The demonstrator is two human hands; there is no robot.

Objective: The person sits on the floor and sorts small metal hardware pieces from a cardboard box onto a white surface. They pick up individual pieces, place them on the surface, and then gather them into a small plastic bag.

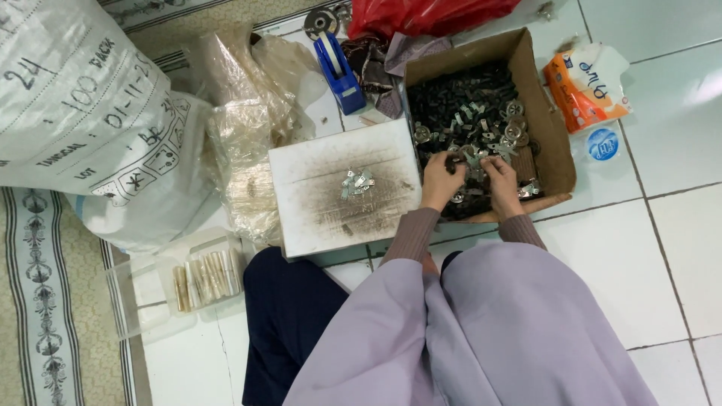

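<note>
Both hands worked inside the cardboard box, which was still heaped with small dark and silvery metal parts. Left hand was curled over parts at the near edge; right hand was likewise bent among them; whether either actually pinched a piece could not be told. On the stained white board beside the box lay only a small cluster of silvery pieces. Judged early: little set out, most remained in the box

White tiled floor, cardboard box, white board, blue tape dispenser, clear tray, white sack
</note>
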